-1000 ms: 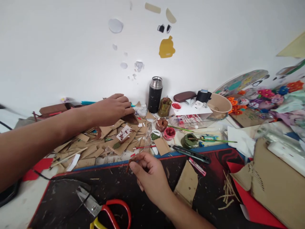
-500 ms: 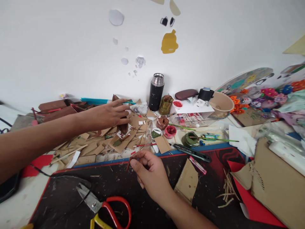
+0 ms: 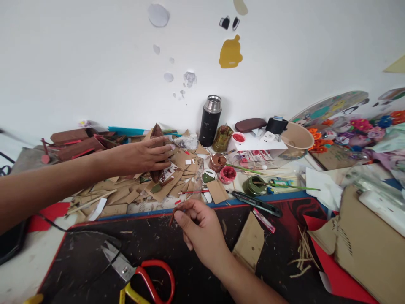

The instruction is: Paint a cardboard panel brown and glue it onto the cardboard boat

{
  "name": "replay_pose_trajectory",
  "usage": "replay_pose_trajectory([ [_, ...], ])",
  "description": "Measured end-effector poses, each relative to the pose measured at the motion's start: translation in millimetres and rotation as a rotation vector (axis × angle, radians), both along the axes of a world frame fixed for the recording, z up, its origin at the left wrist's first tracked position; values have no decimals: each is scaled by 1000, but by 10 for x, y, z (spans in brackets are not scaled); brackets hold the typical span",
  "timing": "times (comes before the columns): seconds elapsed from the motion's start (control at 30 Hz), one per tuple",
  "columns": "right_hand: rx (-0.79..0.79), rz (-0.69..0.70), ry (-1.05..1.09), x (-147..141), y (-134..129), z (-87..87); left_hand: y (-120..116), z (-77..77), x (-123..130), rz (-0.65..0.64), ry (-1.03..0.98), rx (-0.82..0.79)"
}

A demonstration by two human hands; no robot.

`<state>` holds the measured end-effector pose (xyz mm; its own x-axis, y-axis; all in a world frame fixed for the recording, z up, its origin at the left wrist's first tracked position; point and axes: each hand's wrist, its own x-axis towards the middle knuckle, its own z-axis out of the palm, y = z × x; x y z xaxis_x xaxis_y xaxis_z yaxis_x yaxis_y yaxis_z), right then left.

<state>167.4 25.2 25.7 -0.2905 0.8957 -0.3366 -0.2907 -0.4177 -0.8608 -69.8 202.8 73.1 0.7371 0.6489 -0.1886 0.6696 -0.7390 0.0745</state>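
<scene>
My left hand point(image 3: 148, 155) reaches over the heap of cardboard scraps point(image 3: 126, 190), its fingers stretched out and a little apart. Beneath them is a brown painted cardboard piece point(image 3: 156, 131) with a pointed top; the hand covers its middle, and I cannot tell how firmly they touch. Above the dark mat, my right hand point(image 3: 202, 232) pinches a thin, curved brown strip point(image 3: 171, 219) between thumb and fingers. Scissors point(image 3: 126, 270) with red and yellow handles lie spread on the mat, left of that hand.
A black flask point(image 3: 210, 122) stands by the wall. Right of it are paint pots, including a green one point(image 3: 253, 185) with a brush across it. A box cutter point(image 3: 256, 203) lies along the mat's back edge. A cardboard piece point(image 3: 249, 240) and a cardboard sheet point(image 3: 373, 245) lie to the right.
My left hand has lowered slightly onto the brown cardboard piece, whose pointed top now stands higher and further right. My right hand still pinches the strip, nearly unmoved. The view has shifted slightly.
</scene>
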Motion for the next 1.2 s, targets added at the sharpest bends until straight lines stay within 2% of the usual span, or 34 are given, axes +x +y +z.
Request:
replay_pose_trajectory([
  [0.1, 10, 1, -17, -3, 3, -15, -16, -7, -32, -175, 35, -82],
  [0.27, 11, -3, -18, -15, 11, -16, -48, 15, -85, -154, 84, -50],
  [0.37, 16, -6, -4, -12, 15, -6, -120, 82, -123, -157, 92, 40],
  [0.47, 23, -14, -4, -6, 16, -2, -268, 185, -136, -7, 78, 194],
  [0.53, 32, -14, -5, -5, 13, -3, -385, 225, -124, 223, 10, 307],
  [0.6, 44, -10, -8, -9, 8, -5, -483, 207, -102, 403, -33, 339],
  [0.67, 56, -2, -17, -13, 5, -7, -549, 129, -77, 493, -21, 333],
  [0.8, 81, -14, -37, -14, 21, -15, -617, -109, -16, 591, -17, 298],
  [0.93, 113, -25, -49, -13, 42, -32, -655, -311, 41, 618, -35, 257],
  [1.2, 121, -22, -46, -34, 15, -40, -634, -480, 29, 814, -155, 118],
])
